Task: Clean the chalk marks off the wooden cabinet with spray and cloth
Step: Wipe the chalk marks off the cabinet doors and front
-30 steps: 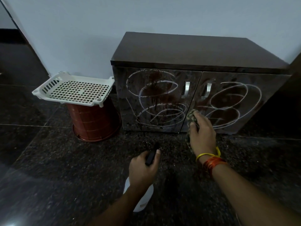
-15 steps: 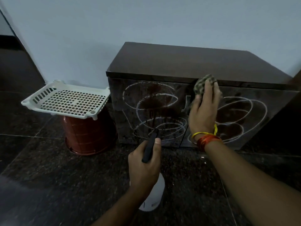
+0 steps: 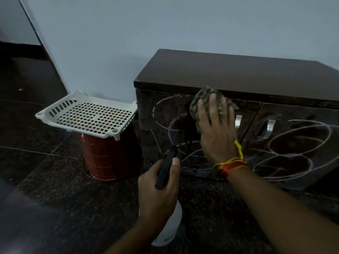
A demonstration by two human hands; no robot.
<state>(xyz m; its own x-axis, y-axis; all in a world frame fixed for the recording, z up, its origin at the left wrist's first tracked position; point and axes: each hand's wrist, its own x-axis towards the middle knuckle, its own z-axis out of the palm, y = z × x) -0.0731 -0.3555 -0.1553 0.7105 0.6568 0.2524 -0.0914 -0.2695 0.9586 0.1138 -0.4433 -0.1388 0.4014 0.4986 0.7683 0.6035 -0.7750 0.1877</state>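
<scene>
- Right hand (image 3: 216, 132): fingers extended, pressing cloth (image 3: 201, 103) flat against cabinet (image 3: 238, 74) left door.
- Left hand (image 3: 157, 191): fingers curled around spray bottle (image 3: 168, 230), below the right hand.

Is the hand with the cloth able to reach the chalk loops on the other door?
Probably yes. The right hand presses the cloth on the left door; nothing stands between it and the right door's chalk loops.

Right hand (image 3: 218, 132) presses cloth (image 3: 203, 99) flat against chalk-marked cabinet (image 3: 238, 74) left door (upper part); left hand (image 3: 157, 191) grips spray bottle (image 3: 167, 230).
</scene>
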